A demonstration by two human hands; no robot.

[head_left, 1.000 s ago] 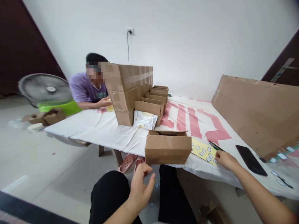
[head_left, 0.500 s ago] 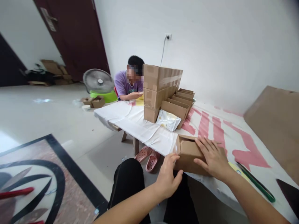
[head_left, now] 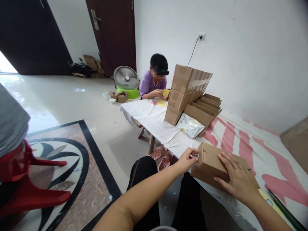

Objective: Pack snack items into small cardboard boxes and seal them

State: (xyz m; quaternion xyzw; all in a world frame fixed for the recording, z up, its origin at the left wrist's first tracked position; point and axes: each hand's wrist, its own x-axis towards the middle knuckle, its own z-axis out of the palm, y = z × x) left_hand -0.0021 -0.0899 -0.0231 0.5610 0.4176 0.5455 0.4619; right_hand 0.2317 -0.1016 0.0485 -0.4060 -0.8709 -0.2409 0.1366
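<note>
Spread, the right hand [head_left: 238, 179] rests on the box [head_left: 211, 160] at four o'clock; whether the left hand [head_left: 186, 161], fingers bent at the box's nine-o'clock end, pinches, I cannot tell. Box content is hidden. White packets [head_left: 190, 125] lie at eleven o'clock from it, beside open cartons [head_left: 201, 115].

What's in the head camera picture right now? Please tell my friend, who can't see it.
A person's right hand lies over a brown cardboard box at a table's edge, with the left hand at the box's left end. Beyond it, a shiny white packet sits beside stacked boxes, and another person in purple holds something yellow.
</note>
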